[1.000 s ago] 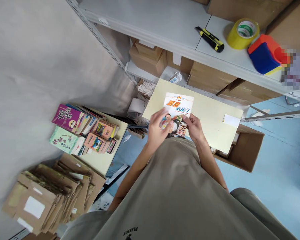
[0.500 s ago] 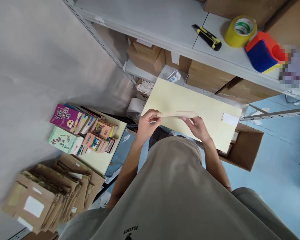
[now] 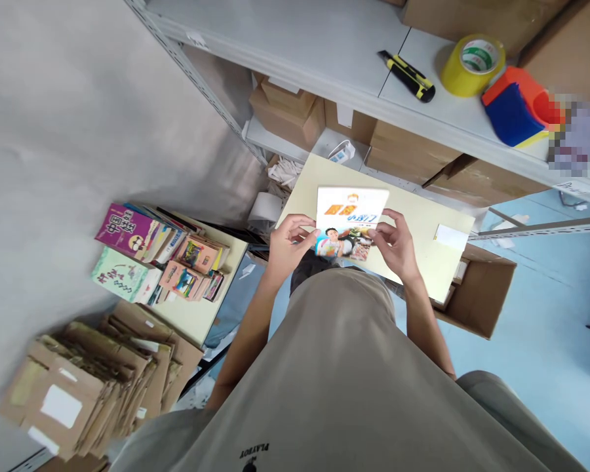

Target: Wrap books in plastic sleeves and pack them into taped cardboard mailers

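Note:
A small book (image 3: 350,223) with a white cover, orange and blue lettering and a picture of a figure with food faces up towards me. My left hand (image 3: 291,248) pinches its left edge between thumb and fingers. On the opposite edge, my right hand (image 3: 394,244) grips it the same way, thumb on the cover. Both hands hold the book above the pale yellow tabletop (image 3: 423,210). A white slip of paper (image 3: 450,236) lies at the tabletop's right end.
Stacked books (image 3: 187,262) stand on a side table at left, beside flattened cardboard boxes (image 3: 73,387). On the shelf ahead lie a utility knife (image 3: 407,75), a yellow tape roll (image 3: 472,65) and a tape dispenser (image 3: 516,108). An open cardboard box (image 3: 486,295) sits below right.
The book was seen nearly edge-on and blurred; it has been tilted so its front cover faces me. Both hands still hold it, the right with its fingers now more upright.

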Motion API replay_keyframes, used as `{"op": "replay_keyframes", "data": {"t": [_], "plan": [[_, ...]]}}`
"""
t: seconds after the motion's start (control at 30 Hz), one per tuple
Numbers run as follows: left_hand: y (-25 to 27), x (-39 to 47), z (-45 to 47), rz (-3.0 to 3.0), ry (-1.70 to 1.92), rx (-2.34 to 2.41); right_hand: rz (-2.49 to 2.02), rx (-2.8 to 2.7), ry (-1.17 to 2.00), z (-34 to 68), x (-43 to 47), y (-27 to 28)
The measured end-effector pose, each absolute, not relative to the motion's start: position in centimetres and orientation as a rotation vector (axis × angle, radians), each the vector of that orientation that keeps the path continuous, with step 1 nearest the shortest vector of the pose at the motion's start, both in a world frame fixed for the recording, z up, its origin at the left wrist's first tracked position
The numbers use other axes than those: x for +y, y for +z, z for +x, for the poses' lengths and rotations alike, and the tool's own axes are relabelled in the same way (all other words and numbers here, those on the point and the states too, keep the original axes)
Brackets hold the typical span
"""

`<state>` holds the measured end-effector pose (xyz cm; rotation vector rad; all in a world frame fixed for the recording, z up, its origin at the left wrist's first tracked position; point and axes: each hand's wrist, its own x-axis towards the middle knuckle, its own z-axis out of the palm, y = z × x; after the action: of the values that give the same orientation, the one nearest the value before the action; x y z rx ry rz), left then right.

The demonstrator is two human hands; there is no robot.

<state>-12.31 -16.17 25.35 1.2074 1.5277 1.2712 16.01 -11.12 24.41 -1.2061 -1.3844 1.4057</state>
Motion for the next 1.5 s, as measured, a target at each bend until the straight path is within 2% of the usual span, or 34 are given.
{"op": "replay_keyframes", "data": {"t": [0.1,0.37,0.63,0.83,1.07,1.3,1.5], "plan": [[25.2,-16.1,-12.9,1.209,1.148,1.484,-1.231,-1.318,1.461,16.1,-11.0,23.7],[24.5,-15.5,-12.1,1.097,1.157,1.495,-1.241,-1.205,1.682,15.8,-10.7,24.2],[25.6,-14.5,-11.3,0.96,1.199,1.571,-1.274,-1.21,1.664,14.5,-9.7,24.0],[23.9,-14.4,-12.8,0.934,1.196,1.558,-1.308,-1.244,1.609,13.6,-9.1,21.4],[17.4,-12.1,-16.3,0.794,1.193,1.532,-1.441,-1.182,1.617,9.5,-8.1,15.8],[6.4,-1.8,-21.6,0.729,0.949,1.641,-1.77,-1.191,1.392,2.4,-2.3,5.9],[1.1,5.6,-23.1,0.685,0.877,1.473,-1.979,-1.094,1.231,-1.4,5.3,1.4]]}}
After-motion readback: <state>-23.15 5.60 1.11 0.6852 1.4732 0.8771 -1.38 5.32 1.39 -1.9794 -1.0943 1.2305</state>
